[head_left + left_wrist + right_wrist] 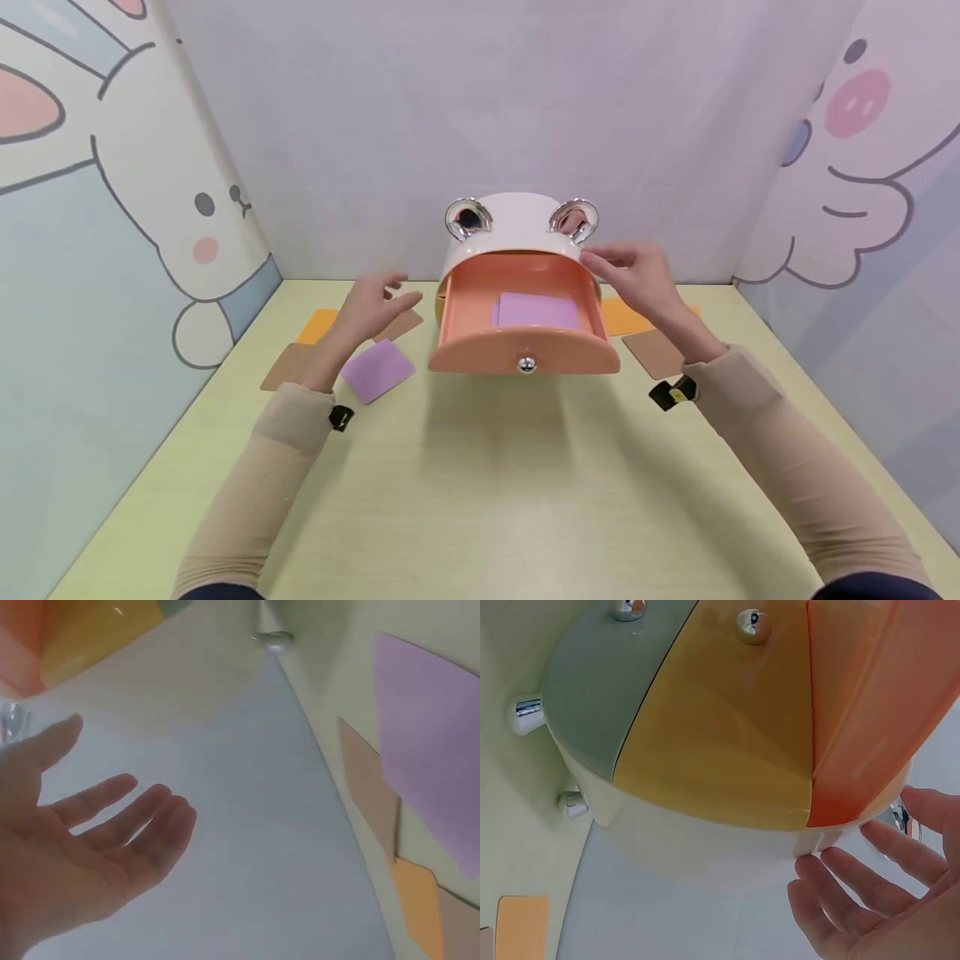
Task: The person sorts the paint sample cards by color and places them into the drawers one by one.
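Observation:
A white rounded drawer box (517,221) with shiny silver ears stands at the back of the table. Its orange top drawer (525,350) is pulled out and holds purple cards (538,311). My right hand (637,279) is at the box's upper right, fingertips right at the white shell and thumb by the front rim. Below the orange drawer, a yellow drawer (727,727) and a grey-green drawer (607,682) are closed. To the left of the box, my left hand (371,308) hovers with loosely bent fingers and nothing in them.
On the left lie a purple card (378,372), an orange card (317,325) and two brown cards, one of them (287,367) farther out. Right of the box are an orange card (621,317) and a brown card (654,356). A pale wall (360,150) rises behind.

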`<state>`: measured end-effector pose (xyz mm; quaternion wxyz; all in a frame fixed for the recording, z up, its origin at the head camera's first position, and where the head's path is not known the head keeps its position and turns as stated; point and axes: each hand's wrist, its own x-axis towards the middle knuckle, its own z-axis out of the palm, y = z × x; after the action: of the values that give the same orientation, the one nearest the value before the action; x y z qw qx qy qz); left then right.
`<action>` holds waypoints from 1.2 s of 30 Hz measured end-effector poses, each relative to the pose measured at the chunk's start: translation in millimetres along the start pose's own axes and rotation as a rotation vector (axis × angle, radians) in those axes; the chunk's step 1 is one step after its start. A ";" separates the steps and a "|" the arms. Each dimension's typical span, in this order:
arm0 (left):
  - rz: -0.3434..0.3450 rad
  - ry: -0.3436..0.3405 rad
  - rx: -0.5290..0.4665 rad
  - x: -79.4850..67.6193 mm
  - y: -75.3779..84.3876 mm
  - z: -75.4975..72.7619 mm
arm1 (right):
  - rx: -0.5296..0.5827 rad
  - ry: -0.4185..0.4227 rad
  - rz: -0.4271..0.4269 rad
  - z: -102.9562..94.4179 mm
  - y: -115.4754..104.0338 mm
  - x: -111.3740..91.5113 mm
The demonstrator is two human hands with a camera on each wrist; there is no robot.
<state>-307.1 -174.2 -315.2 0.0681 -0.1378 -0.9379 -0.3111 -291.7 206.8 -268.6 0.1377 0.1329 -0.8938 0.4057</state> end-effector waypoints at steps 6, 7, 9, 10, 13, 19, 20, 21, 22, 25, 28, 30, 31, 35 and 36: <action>0.014 -0.284 0.196 -17.3 -47.0 10.5 | 0.008 -0.003 -0.004 -0.2 1.0 -0.4; 0.001 -0.317 0.208 -20.5 -53.3 12.6 | 0.011 -0.003 -0.003 0.2 1.3 -0.5; -0.040 -0.372 0.238 -26.5 -63.5 16.9 | 0.018 -0.003 -0.003 0.8 2.1 -0.7; -0.066 -0.395 0.255 -29.0 -67.8 19.1 | 0.021 -0.003 -0.003 1.1 2.6 -0.7; -0.134 -0.451 0.301 -34.9 -76.3 24.4 | 0.032 -0.002 -0.007 2.1 3.9 -0.4; -0.166 -0.462 0.312 -41.6 -81.7 27.6 | 0.040 0.006 -0.031 2.2 4.2 -0.6; -0.168 -0.457 0.307 -41.9 -81.5 27.6 | 0.042 0.008 -0.034 2.2 4.3 -0.6; -0.166 -0.453 0.303 -42.1 -81.0 27.5 | 0.045 0.011 -0.036 2.3 4.7 -0.4; -0.164 -0.449 0.300 -42.3 -79.9 27.4 | 0.045 0.012 -0.039 2.0 4.8 -0.5; -0.157 -0.439 0.305 -42.8 -76.9 27.6 | 0.042 0.015 -0.047 1.3 4.8 -0.6; -0.151 -0.429 0.320 -43.6 -75.4 28.3 | 0.042 0.014 -0.055 0.8 4.0 -1.1; -0.147 -0.422 0.328 -43.3 -75.8 29.2 | 0.043 0.011 -0.054 0.8 3.4 -1.2; -0.144 -0.421 0.330 -42.9 -76.2 29.5 | 0.045 0.010 -0.052 0.8 3.2 -1.3; -0.146 -0.411 0.324 -41.6 -78.1 31.2 | 0.048 0.004 -0.045 0.8 2.9 -1.4; -0.145 -0.409 0.321 -41.2 -78.7 31.6 | 0.048 0.004 -0.044 0.7 3.0 -1.3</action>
<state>-292.8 -224.6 -393.6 -0.1240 -0.1179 -0.9769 -0.1281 -291.7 208.4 -271.6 0.1454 0.1551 -0.8803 0.4242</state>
